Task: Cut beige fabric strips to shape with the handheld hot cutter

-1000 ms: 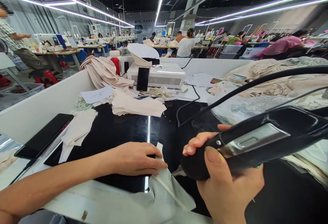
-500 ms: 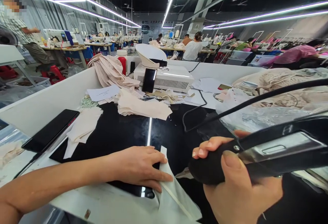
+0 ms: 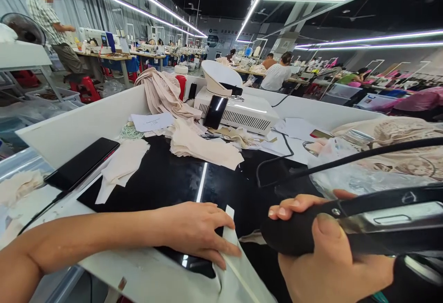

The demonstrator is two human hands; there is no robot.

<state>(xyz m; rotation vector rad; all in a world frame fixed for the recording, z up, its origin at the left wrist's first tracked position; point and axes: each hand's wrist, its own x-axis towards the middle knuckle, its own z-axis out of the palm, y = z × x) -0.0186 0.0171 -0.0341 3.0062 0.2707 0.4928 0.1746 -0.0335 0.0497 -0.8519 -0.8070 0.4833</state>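
My left hand [image 3: 199, 233] lies with its fingers spread and flat on a pale fabric piece [image 3: 247, 275], pressing it down near the front edge of a black glossy board [image 3: 169, 176]. A narrow whitish strip runs along this fabric under the fingertips. My right hand [image 3: 332, 257] is wrapped round the rounded end of a black corded tool [image 3: 360, 227] with a silver plate on its side. The tool is held above the board's right part and runs out of view at the right, so its exact kind is hidden.
Stacked beige fabric pieces [image 3: 204, 146] lie at the board's back, with more pieces [image 3: 122, 166] at left beside a black phone [image 3: 83, 162]. A white machine [image 3: 238, 111] stands behind. A black cord [image 3: 346, 160] crosses above a plastic bag [image 3: 363, 173]. Other people work in the background.
The view has shifted, so the bench appears farther right and slightly lower. Both hands keep much the same grip and place on the fabric and tool. A faint haze over the board has thinned.
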